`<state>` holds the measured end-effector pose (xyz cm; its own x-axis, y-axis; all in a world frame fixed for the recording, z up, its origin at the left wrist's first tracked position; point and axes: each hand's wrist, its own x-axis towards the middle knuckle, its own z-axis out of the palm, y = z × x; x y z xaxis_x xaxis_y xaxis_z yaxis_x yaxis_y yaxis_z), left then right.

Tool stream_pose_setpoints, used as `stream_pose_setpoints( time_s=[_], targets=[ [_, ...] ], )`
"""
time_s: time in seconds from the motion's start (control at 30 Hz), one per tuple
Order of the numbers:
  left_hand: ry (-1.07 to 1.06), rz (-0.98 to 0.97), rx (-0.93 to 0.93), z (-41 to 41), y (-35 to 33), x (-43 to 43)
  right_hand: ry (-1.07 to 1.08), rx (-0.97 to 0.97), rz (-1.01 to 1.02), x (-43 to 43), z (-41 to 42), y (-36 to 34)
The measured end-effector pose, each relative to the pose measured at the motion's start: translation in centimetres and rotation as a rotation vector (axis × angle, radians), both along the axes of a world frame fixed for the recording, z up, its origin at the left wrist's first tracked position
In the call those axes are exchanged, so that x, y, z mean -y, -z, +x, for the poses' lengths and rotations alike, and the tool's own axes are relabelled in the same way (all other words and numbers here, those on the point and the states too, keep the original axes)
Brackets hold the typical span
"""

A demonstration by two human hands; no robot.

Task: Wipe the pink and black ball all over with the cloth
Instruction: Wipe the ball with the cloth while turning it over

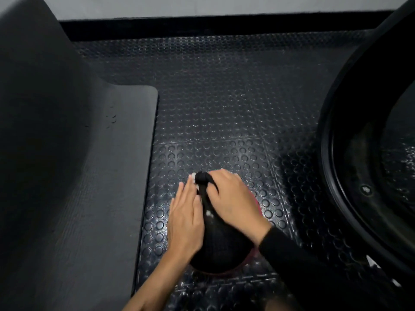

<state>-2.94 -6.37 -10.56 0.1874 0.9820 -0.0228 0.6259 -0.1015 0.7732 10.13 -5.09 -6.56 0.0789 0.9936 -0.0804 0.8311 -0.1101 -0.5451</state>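
Resting on the studded black rubber floor, the pink and black ball sits low in the middle of the view, its dark top facing the camera and a thin pink edge showing along its right and lower rim. The left hand lies flat against the ball's left side, fingers straight and close together, steadying it. The right hand presses on the ball's far upper part, its fingers curled around a bunched black cloth that pokes out at the thumb side and trails down over the ball between the two hands. A black sleeve covers the right forearm, while the left forearm is bare. Left of the ball, a dark foam mat lies on the floor with a rounded corner. Right of the ball, well apart from it, curves a large black circular rim, blurred and only partly seen.
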Motion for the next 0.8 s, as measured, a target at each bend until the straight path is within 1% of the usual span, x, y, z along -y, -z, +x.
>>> stream_pose_setpoints(
  time_s=[0.07,0.1,0.2,0.27,0.3,0.37,0.4,0.47,0.5,0.53,0.6,0.67,0.7,0.73,0.77,0.8],
  targets=[
    [-0.022,-0.009,0.008,0.1,-0.1,-0.3,0.048,-0.035,-0.128,-2.9,0.4,-0.3],
    [-0.033,-0.019,0.007,0.3,-0.2,-0.5,0.062,-0.022,-0.126,-3.2,0.3,-0.1],
    [-0.041,-0.053,0.001,0.1,-0.3,-0.8,-0.013,0.046,0.105,0.8,-1.3,-0.2],
    [-0.011,-0.061,-0.019,-0.3,-0.3,-0.8,-0.088,0.033,0.158,4.1,-2.0,-0.7],
    [0.007,-0.059,-0.026,-0.5,-0.2,-0.7,-0.111,0.034,0.137,4.3,-1.9,-0.5],
    [0.03,-0.051,-0.025,-0.9,-0.3,-0.5,-0.104,0.027,0.062,2.0,-1.0,0.0],
    [0.033,-0.048,-0.017,-0.9,-0.4,-0.4,-0.076,0.03,-0.032,0.0,-0.5,0.1],
    [0.01,-0.057,0.015,-0.7,-0.6,-0.3,0.018,-0.027,-0.219,-3.7,0.4,-0.2],
    [-0.014,-0.069,0.023,-0.6,-0.6,-0.4,0.061,-0.039,-0.233,-4.4,0.4,-0.1],
    [-0.041,-0.086,0.027,-0.6,-0.6,-0.6,0.069,0.001,-0.183,-3.9,-0.1,-0.2],
    [-0.097,-0.12,0.033,-1.0,-0.3,-1.1,-0.018,0.087,0.068,0.3,-2.4,-0.4],
    [-0.087,-0.135,0.05,-1.7,0.0,-1.4,-0.137,0.052,0.231,5.1,-4.0,-0.2],
    [-0.066,-0.135,0.068,-2.1,0.1,-1.3,-0.169,0.035,0.261,6.1,-3.6,0.4],
    [-0.042,-0.125,0.087,-2.3,0.1,-1.1,-0.152,0.007,0.283,5.8,-2.5,1.0],
    [-0.013,-0.107,0.101,-2.3,0.0,-1.0,-0.078,-0.043,0.261,4.9,-1.1,1.5],
    [0.006,-0.085,0.109,-2.2,-0.1,-0.8,0.037,-0.136,0.174,3.8,0.4,1.7]
  ],
)
